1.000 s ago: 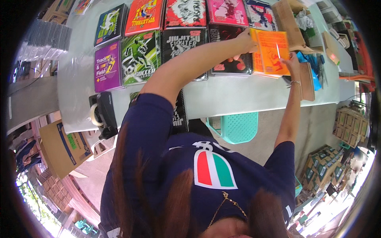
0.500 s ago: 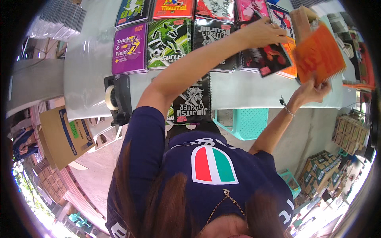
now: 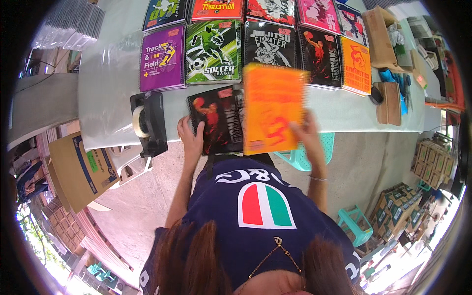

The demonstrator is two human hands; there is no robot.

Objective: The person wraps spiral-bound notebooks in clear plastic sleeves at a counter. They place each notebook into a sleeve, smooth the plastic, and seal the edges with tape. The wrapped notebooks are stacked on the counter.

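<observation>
My left hand [image 3: 192, 135] grips the left edge of a black spiral notebook [image 3: 212, 120] with a red basketball player on its cover, held by the table's front edge. My right hand [image 3: 308, 137] holds an orange spiral notebook [image 3: 274, 105], blurred by motion and upside down, its thumb on the cover. The orange notebook overlaps the space beside the black one. Between them a strip of another dark notebook shows, mostly covered. Beyond my hands, rows of spiral notebooks lie in stacks, among them a purple one [image 3: 162, 59], a green soccer one [image 3: 213, 51] and a black fighter one [image 3: 270, 45].
A black tape dispenser [image 3: 152, 125] stands left of my hands at the table edge. To the right lie a brown cardboard piece [image 3: 389, 103] and an open carton [image 3: 379, 39]. A green plastic stool [image 3: 319, 152] is under the table edge; a large carton [image 3: 81, 172] stands at lower left.
My left hand has come back from the right-hand stacks with the black basketball notebook. My right hand has carried the orange notebook leftward, in front of me. Both now meet near my body.
</observation>
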